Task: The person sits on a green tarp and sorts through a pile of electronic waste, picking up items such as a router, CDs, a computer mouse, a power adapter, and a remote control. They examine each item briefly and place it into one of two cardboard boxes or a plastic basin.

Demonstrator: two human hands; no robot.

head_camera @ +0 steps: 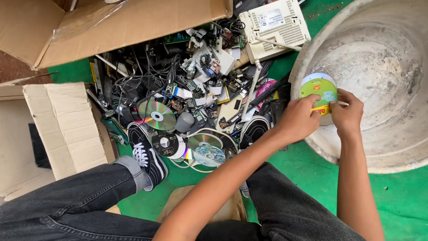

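Observation:
Both my hands hold a green and yellow printed disc [319,88] over the rim of a large grey basin [379,147]. My left hand [298,119] pinches the disc's lower left edge. My right hand [346,112] grips its lower right edge with fingers curled. A second, whitish disc shows just behind the green one. Several loose discs lie on the floor near my feet, among them a shiny silver disc [157,115] and a black disc [166,143].
A heap of electronic scrap, cables [147,76] and circuit parts spreads across the green floor. A white router [273,27] lies at the top. Open cardboard boxes [67,125] stand at the left and top left. My black sneakers [147,154] rest beside the heap.

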